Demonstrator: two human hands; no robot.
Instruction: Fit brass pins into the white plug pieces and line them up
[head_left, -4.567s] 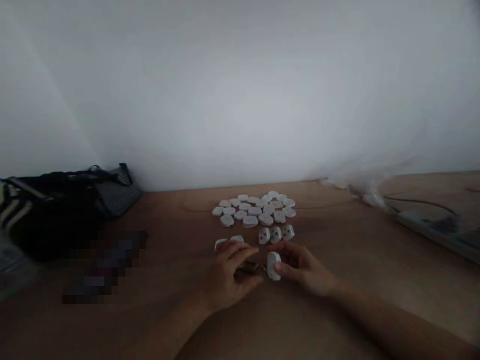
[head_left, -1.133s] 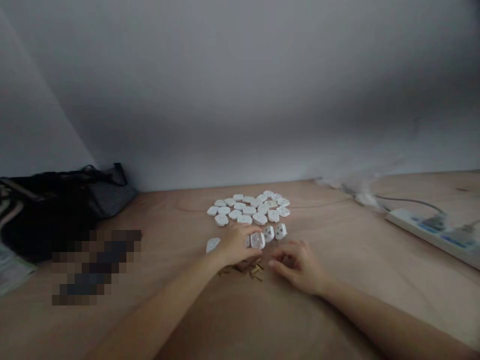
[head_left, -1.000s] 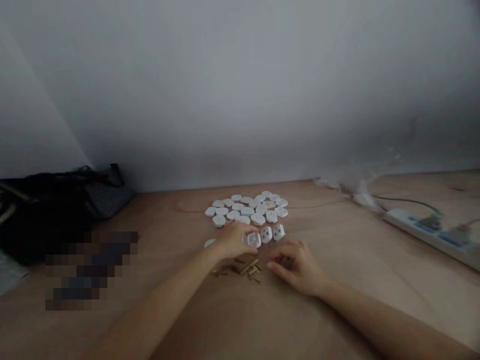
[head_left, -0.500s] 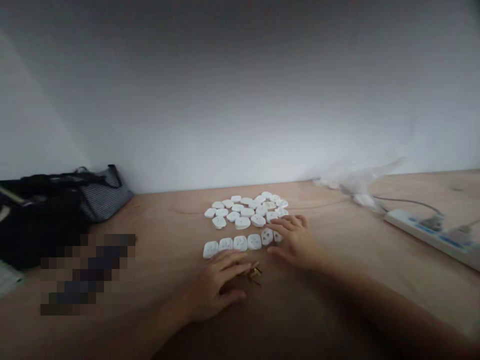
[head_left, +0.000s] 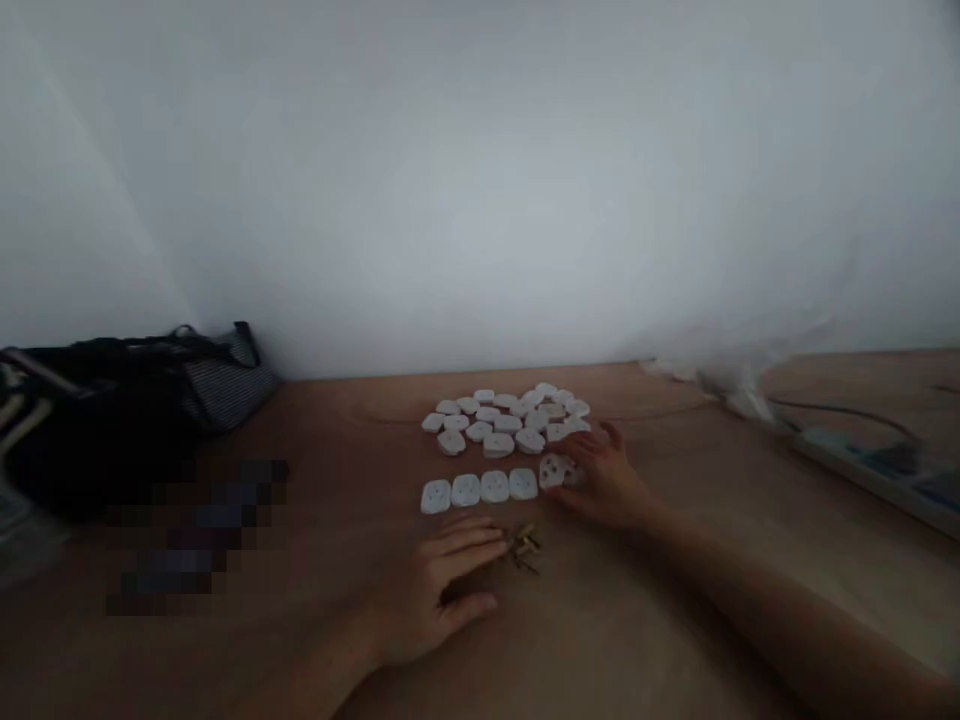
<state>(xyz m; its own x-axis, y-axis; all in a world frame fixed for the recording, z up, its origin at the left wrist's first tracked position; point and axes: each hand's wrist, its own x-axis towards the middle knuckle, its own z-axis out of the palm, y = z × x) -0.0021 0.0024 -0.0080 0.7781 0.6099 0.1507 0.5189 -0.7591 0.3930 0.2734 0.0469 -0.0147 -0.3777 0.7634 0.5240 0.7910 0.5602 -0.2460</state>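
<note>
White plug shells lie on a wooden table (head_left: pixel 675 620) in two groups: a loose heap (head_left: pixel 507 420) near the wall (head_left: pixel 480 200), and in front of it a row of four shells (head_left: pixel 479 489) set side by side. At the right end of that row lies one more shell (head_left: pixel 552 468), face up with its pin holes showing.

The right hand (head_left: pixel 604 482) lies palm down at that end of the row. Its fingers are loosely spread and reach the near edge of the heap, and they touch the face-up shell. I cannot tell whether it pinches anything beneath it. The left hand (head_left: pixel 439 590) rests flat on the table in front of the row, released and holding nothing. Its fingers are slightly apart, and its fingertips lie just beside a small cluster of brass pins (head_left: pixel 525 546); contact is unclear.

Bare wood lies open in front of both hands and to the right of the heap. A black bag (head_left: pixel 112 420) sits well off to the left against the wall. A power strip (head_left: pixel 874 462) with a cable, and crumpled clear plastic (head_left: pixel 731 385), lie far to the right. A blurred patch (head_left: pixel 195 540) covers part of the table left of the left hand.
</note>
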